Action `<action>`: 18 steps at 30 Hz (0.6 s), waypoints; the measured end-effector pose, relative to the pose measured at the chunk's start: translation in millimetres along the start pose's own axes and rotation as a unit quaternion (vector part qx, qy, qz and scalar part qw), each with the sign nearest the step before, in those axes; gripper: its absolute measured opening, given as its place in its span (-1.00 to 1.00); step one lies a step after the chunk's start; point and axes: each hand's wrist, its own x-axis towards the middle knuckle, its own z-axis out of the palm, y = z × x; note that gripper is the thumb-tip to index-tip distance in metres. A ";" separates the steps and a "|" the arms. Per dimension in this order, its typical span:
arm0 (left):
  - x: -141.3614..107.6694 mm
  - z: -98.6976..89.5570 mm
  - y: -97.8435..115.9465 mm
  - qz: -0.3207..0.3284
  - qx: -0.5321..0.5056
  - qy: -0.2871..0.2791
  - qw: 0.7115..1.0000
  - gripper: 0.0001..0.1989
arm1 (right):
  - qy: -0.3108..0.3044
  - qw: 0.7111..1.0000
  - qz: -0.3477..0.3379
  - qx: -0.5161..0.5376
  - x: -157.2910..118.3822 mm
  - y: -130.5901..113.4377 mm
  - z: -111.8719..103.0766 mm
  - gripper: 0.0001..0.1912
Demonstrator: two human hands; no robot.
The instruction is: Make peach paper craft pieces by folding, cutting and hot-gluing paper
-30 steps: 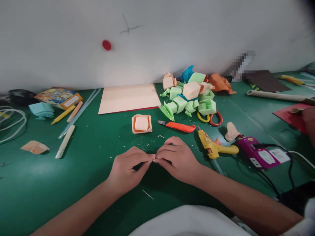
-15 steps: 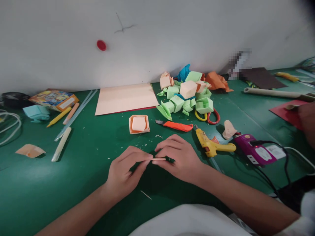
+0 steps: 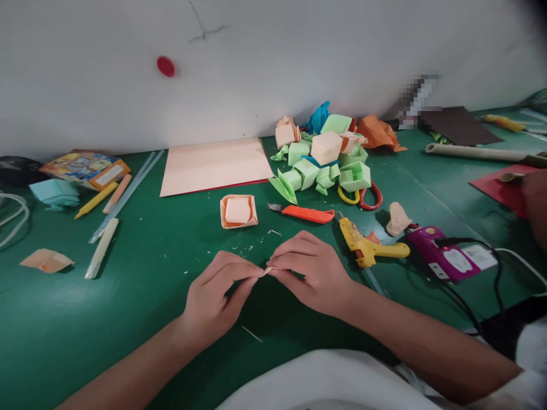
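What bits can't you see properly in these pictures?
All in the head view:
Pale piece: mostly hidden by the left hand and right hand.
Other person's hand: cut off by the right edge.
Thing by the wall: blurred into squares.
Print on the colourful box: too small.

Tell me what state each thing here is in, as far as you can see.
Left hand: pinching the peach strip.
Right hand: pinching it too.
Peach strip: held between the fingertips.
Cutter: blade out.
Scissors: blades hidden, open or shut unclear.
Glue gun: lying down, unheld.
Purple power block: black cable plugged in.
Small peach box: open-topped, filled.
Orange paper: crumpled.
Large peach sheet: flat.
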 end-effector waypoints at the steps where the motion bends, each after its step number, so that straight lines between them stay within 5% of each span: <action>1: -0.2 0.4 -0.5 0.003 0.003 -0.002 1.000 -0.80 | -0.004 1.000 -0.005 0.002 -0.2 0.5 0.9 -0.82; 18: 0.0 5.8 -5.1 0.002 0.020 -0.016 1.000 -0.84 | -0.016 0.999 0.037 -0.026 -1.5 2.5 2.0 -0.80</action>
